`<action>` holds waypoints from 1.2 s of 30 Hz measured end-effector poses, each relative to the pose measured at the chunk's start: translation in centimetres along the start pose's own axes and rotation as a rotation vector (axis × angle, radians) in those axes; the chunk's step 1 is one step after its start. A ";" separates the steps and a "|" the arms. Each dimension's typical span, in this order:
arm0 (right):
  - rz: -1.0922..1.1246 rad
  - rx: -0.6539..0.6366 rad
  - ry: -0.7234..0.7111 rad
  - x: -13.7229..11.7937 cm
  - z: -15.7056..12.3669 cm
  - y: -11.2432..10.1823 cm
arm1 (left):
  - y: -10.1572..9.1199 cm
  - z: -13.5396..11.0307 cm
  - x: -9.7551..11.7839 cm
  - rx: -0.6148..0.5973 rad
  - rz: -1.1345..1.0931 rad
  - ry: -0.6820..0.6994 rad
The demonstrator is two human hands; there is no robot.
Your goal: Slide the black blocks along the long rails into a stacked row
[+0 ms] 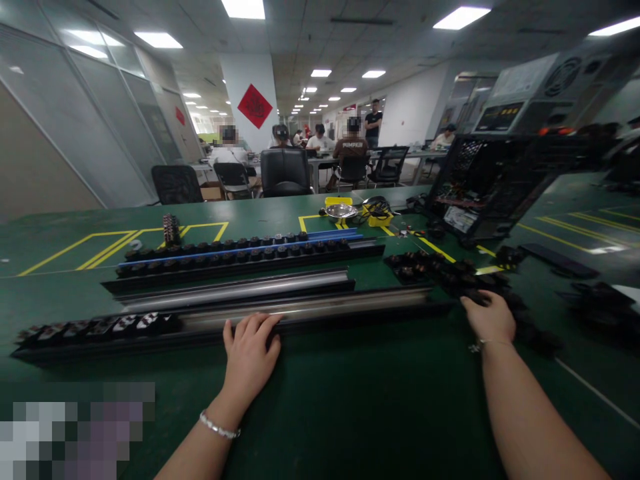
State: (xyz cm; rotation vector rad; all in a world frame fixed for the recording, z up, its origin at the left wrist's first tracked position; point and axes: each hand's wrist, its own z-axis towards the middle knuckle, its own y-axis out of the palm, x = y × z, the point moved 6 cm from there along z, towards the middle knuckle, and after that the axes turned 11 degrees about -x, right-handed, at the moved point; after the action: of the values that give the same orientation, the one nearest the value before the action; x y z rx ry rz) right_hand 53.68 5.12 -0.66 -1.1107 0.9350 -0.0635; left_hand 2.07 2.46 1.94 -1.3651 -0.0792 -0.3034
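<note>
My left hand [250, 350] lies with fingers slightly spread on the near edge of a long black rail with a shiny metal channel [320, 310]. Dark blocks with copper and silver tops [100, 328] fill the left end of that rail. My right hand [491, 319] is at the pile of loose black parts [440, 270] on the right, fingers curled on a small black part [475, 298] whose kind I cannot make out. Behind the near rail lies a shorter rail [240, 290], its metal channel bare. Farther back, another rail [240, 257] with blue strips carries rows of round black parts.
An open computer case [490, 187] with a power supply [540, 93] on top stands at the back right. A metal dish [341, 211] and a yellow bin with cables [377, 215] sit near the far edge of the green table [360, 413]. People sit at desks beyond.
</note>
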 end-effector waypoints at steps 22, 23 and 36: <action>0.038 0.244 -0.049 -3.1 -1.5 -1.9 | -6.7 -0.9 -12.7 0.246 -0.092 -0.775; 0.031 0.269 -0.108 -3.8 -2.0 -2.2 | -6.6 -1.0 -13.2 0.242 -0.120 -0.806; -0.144 -0.047 -0.579 -9.4 -5.5 3.5 | -3.6 -1.2 -13.5 0.301 -0.197 -0.863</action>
State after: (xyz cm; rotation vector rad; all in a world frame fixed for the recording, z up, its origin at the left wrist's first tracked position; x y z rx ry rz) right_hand 42.67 7.27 1.65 -1.1516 0.3400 0.1576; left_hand -11.93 2.96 1.97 -1.1041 -0.9423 0.1523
